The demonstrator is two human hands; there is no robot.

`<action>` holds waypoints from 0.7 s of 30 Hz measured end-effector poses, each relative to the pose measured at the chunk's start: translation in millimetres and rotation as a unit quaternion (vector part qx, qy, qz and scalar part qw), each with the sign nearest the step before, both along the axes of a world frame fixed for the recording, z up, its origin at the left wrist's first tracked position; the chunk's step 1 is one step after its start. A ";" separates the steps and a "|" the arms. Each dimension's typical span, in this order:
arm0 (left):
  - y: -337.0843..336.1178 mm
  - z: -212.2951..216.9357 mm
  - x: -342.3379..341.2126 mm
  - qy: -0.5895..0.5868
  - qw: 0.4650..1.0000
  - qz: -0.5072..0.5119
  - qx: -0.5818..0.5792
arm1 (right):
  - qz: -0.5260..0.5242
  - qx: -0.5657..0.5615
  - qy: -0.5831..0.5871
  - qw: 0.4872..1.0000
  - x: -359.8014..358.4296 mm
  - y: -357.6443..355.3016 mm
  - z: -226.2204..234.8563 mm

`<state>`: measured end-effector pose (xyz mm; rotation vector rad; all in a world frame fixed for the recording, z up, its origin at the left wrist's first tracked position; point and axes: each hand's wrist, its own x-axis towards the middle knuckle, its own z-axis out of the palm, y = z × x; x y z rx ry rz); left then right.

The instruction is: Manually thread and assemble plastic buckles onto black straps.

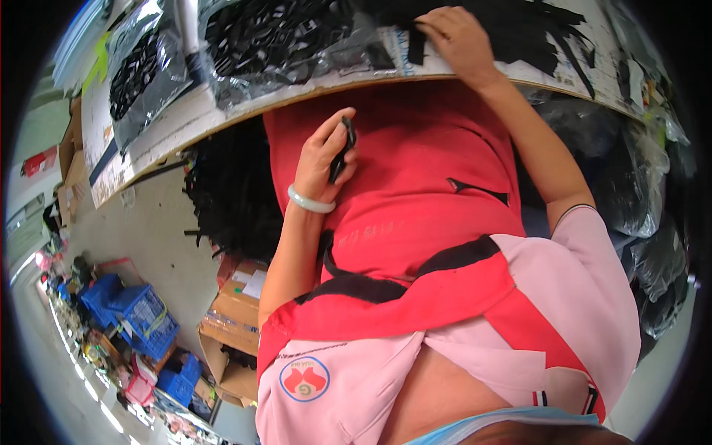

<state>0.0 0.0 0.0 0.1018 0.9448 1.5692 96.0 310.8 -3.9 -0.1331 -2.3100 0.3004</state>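
Note:
My left hand (pixel 326 152), a pale bangle at its wrist, is raised in front of the red apron. Its fingers are closed round a small black piece (pixel 343 152), which looks like a plastic buckle but is partly hidden by the fingers. Over the table's near edge, my right hand (pixel 461 46) reaches to a heap of black fabric strips (pixel 519 37). Its bent fingertips pinch a short black strip (pixel 417 48) at the left side of that heap. Left of it lies a clear plastic bag of black buckles (pixel 278 37).
A second clear bag of black parts (pixel 137 78) lies farther left on the white table (pixel 215 119). Filled plastic bags (pixel 638 178) stand below the table at the right. Cardboard boxes (pixel 233 315) and blue baskets (pixel 144 319) are on the floor at the left.

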 end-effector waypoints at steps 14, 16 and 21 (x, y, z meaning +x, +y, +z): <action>-0.3 1.7 11.8 -0.331 0.909 0.027 0.253 | 0.144 -0.751 -0.259 0.590 22.1 -147.1 96.7; -1.5 -1.2 11.0 -0.299 0.913 0.013 0.278 | 0.137 -0.764 -0.245 0.582 21.0 -149.2 92.3; -2.5 1.5 8.6 -0.296 0.919 0.024 0.260 | 0.139 -0.750 -0.249 0.597 19.6 -151.1 91.4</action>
